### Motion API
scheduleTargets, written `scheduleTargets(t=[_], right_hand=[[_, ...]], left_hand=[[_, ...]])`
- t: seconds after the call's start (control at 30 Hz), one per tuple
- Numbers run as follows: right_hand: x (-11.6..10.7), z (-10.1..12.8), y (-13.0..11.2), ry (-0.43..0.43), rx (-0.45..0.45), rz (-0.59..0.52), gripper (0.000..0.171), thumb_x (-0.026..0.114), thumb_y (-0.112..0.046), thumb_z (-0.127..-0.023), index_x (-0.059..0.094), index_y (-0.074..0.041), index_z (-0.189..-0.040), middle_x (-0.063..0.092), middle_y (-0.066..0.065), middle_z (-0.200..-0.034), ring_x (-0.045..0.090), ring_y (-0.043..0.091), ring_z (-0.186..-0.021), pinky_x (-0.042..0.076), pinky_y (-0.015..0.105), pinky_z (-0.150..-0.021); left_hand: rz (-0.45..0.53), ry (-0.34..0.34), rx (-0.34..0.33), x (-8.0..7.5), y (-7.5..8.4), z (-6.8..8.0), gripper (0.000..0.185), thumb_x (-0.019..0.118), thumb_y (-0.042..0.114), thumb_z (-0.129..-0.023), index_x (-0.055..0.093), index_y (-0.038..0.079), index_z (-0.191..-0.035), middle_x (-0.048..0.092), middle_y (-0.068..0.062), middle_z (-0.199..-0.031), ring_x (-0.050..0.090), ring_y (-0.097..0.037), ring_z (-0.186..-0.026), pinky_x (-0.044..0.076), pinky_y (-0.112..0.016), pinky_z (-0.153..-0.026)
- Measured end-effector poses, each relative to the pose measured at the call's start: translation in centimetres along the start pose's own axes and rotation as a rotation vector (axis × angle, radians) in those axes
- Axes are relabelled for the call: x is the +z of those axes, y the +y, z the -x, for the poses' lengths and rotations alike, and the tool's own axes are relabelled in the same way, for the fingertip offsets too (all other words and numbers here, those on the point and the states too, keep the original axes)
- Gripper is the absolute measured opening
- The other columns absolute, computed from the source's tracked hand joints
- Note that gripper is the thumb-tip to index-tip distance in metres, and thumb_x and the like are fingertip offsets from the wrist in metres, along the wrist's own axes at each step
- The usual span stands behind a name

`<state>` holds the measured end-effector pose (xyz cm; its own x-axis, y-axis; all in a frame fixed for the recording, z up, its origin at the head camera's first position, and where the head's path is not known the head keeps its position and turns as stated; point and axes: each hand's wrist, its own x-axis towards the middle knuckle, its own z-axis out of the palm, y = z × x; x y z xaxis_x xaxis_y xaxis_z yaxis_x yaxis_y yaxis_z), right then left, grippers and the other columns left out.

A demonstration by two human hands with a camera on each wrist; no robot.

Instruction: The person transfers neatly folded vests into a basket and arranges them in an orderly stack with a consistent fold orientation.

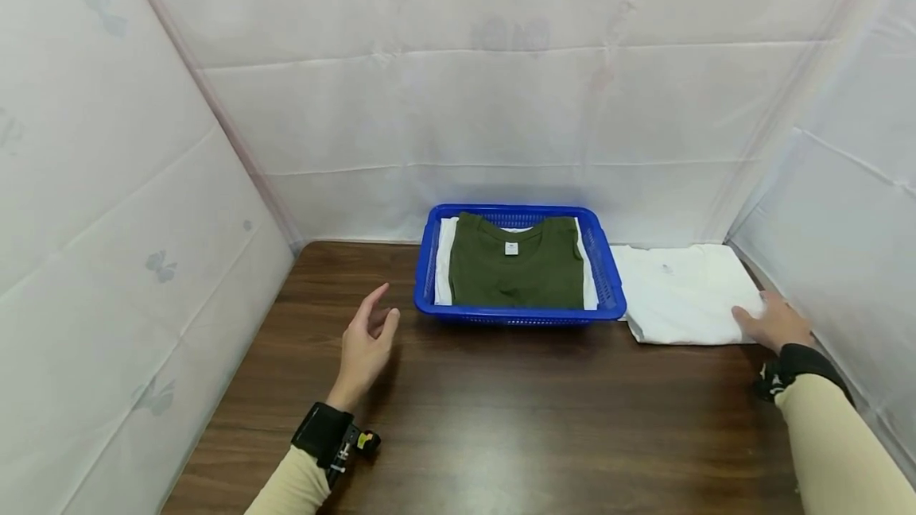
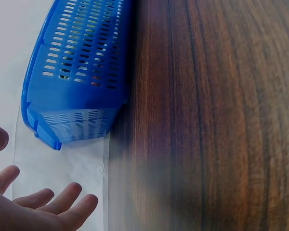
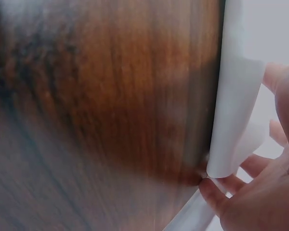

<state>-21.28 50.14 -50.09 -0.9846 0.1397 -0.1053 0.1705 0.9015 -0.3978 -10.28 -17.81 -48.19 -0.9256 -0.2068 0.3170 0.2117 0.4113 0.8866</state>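
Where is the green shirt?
In the head view, the green shirt lies folded on top inside the blue basket at the table's far middle, left of the folded white shirt.

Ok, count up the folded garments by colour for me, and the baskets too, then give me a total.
Green folded shirt: 1, on top in the basket.
White folded garments: 2, one under the green shirt in the basket and one on the table, whose corner the right hand pinches.
Blue plastic basket: 1.
Total: 4.
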Motion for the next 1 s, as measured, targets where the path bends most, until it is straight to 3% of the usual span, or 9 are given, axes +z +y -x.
scheduleTargets(t=[0.27,0.47,0.63,0.8,1.0], right_hand=[[0.4,0.2,-0.8,0.067,0.012,-0.028,0.082,0.053,-0.043,-0.101,0.028,0.024,-0.140,0.033,0.051,-0.135,0.036,0.066,-0.120,0.031,0.075,-0.097],[0.6,0.7,-1.4,0.068,0.060,-0.091,0.081,0.054,-0.038,-0.101,0.025,0.026,-0.142,0.031,0.052,-0.136,0.035,0.067,-0.123,0.035,0.074,-0.101],[0.8,0.9,-1.5,0.089,0.063,-0.074,0.071,0.056,-0.030,-0.100,0.034,0.026,-0.138,0.035,0.051,-0.136,0.038,0.066,-0.122,0.036,0.072,-0.101],[0.7,1.4,-1.5,0.073,0.029,-0.062,0.065,0.055,-0.025,-0.100,0.036,0.028,-0.133,0.038,0.051,-0.132,0.042,0.065,-0.118,0.040,0.071,-0.098],[0.7,2.0,-1.5,0.041,0.023,-0.062,0.071,0.055,-0.025,-0.100,0.029,0.029,-0.138,0.033,0.053,-0.134,0.036,0.067,-0.122,0.036,0.072,-0.102]], left_hand=[[0.000,0.010,0.016,0.1,-0.1,0.1,0.047,0.062,0.012,-0.104,0.052,0.017,-0.150,0.056,-0.011,-0.147,0.065,-0.031,-0.119,0.055,-0.049,-0.097],[0.013,-0.004,-0.009,0.2,-0.1,0.4,0.048,0.063,0.012,-0.103,0.052,0.019,-0.149,0.052,-0.010,-0.152,0.064,-0.031,-0.122,0.055,-0.046,-0.097],[0.012,-0.020,-0.018,0.3,-0.1,0.6,0.048,0.061,0.013,-0.103,0.052,0.020,-0.150,0.052,-0.011,-0.152,0.065,-0.030,-0.121,0.055,-0.046,-0.096],[0.001,-0.027,-0.034,0.4,-0.1,0.8,0.049,0.061,0.013,-0.103,0.052,0.019,-0.150,0.053,-0.015,-0.151,0.067,-0.033,-0.117,0.057,-0.047,-0.091],[0.000,-0.034,-0.060,0.3,-0.3,0.9,0.047,0.060,0.013,-0.103,0.052,0.020,-0.149,0.053,-0.016,-0.150,0.068,-0.033,-0.115,0.057,-0.049,-0.092]])
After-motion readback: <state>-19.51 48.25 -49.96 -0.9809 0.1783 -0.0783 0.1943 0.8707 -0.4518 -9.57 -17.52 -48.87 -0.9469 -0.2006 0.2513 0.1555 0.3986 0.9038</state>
